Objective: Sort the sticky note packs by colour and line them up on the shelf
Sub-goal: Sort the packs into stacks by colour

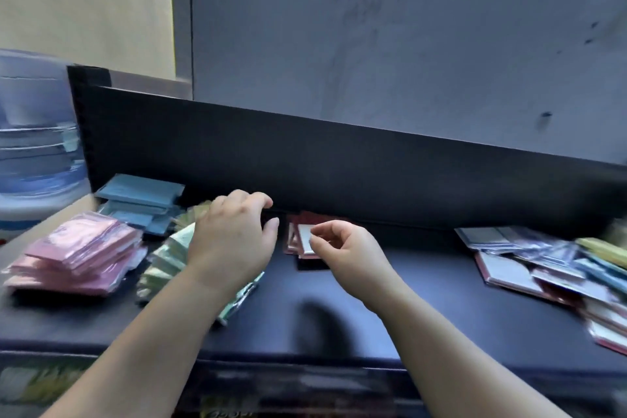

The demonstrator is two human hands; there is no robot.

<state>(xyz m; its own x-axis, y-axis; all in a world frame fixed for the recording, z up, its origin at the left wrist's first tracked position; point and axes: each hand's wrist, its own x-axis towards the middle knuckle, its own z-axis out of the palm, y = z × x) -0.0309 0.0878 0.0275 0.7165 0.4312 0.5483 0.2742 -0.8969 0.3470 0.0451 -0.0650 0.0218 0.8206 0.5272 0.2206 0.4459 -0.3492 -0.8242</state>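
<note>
"So, from the head camera: where do the sorted packs lie?"

"On the black shelf [390,299]. Pink packs [78,251] are stacked at far left. Blue packs [139,198] sit behind them against the shelf's back panel [305,163]. Green packs [169,261] are fanned out nearer the middle, with a few yellowish packs [191,214] just behind them."

"And the hands?"

"The left hand [234,237] is above the green packs, fingers loosely bent and a little apart, thumb held away from them, nothing visible in its grasp. Whether the palm touches the packs below, I cannot tell. The right hand [349,248] is just beside it, at the small heap of red packs [319,216] near the back panel. Its fingers are curled, and thumb and forefinger pinch the right edge of the top red pack [306,238], which shows a pale label."

"What lies to the right?"

"A mixed pile [543,261] of packs, red, blue and yellow-green overlapping, lies well apart from the hands at the right end of the shelf. Motion blur there makes single packs hard to tell apart."

"Anything beyond the shelf?"

"A large water bottle [34,132] stands to its left, and a grey wall [373,44] rises behind the back panel."
</note>
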